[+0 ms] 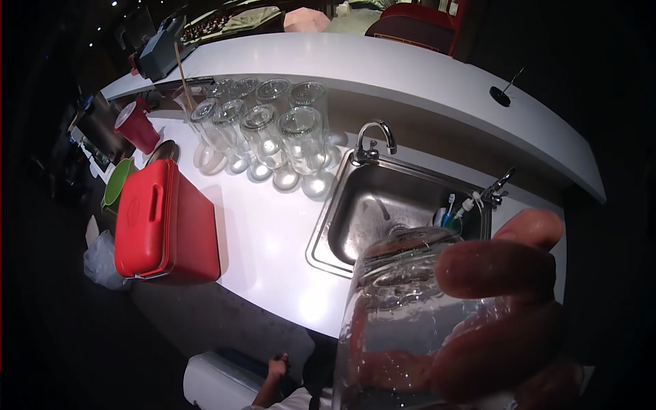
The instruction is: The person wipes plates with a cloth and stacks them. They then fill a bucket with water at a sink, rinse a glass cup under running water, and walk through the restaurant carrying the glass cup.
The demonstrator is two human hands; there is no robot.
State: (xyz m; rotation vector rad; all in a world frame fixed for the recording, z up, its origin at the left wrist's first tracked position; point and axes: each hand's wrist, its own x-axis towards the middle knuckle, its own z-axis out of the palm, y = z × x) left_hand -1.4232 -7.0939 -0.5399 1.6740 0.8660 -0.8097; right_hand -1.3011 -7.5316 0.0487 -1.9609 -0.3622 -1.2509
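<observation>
My right hand [502,321] is closed around a clear drinking glass [393,321] held up close to the camera. Water drops show on its wall, and the glass covers the front part of the sink. Low in the view is my left hand [277,367], near my body and well below the counter top. It is small and dim there, so its fingers do not show clearly. Past the glass lies the steel sink [352,212], with a curved chrome faucet [376,140] at its back left.
Several upturned glasses [301,133] stand in rows left of the sink. A red cooler box [164,225] sits at the counter's left edge, near a red cup [139,128] and a green container [119,183]. Brushes [449,212] rest at the sink's right, beside a second faucet [499,186].
</observation>
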